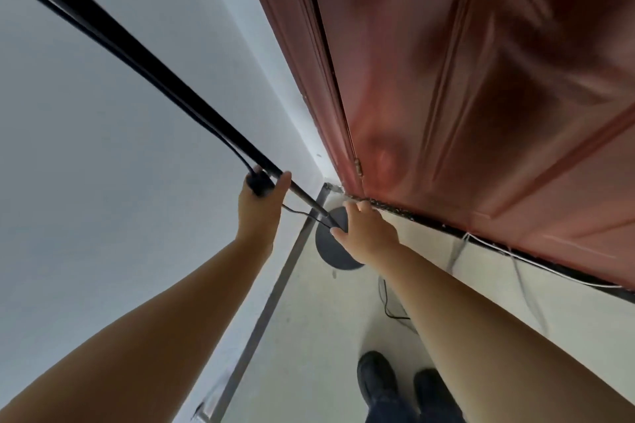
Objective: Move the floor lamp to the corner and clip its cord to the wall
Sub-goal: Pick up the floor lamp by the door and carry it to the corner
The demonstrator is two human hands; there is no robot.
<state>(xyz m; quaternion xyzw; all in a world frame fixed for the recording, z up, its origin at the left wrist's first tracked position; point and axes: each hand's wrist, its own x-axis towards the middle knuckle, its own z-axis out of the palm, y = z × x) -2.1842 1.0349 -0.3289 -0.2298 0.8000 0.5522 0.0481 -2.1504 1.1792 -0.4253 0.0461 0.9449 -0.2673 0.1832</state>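
Note:
The floor lamp's black pole (pixel 137 45) slants from the upper left down to its round dark base (pixel 328 251), which sits on the floor in the corner between the white wall and the door. A thick black cord (pixel 103 48) runs beside the pole and ends in a black lump at my left hand (pixel 261 206). That hand is closed around the lump and held against the wall. A thin cord (pixel 299 212) leads from there to the pole's foot. My right hand (pixel 367 233) hovers over the base with fingers spread, its thumb by the pole's foot.
A reddish-brown door (pixel 481 96) fills the right side. The white wall (pixel 103 182) is on the left, with a grey skirting strip (pixel 275 295) along its bottom. More black cord (pixel 386 302) and thin white wires (pixel 515 259) lie on the pale floor. My dark shoes (pixel 378 378) stand below.

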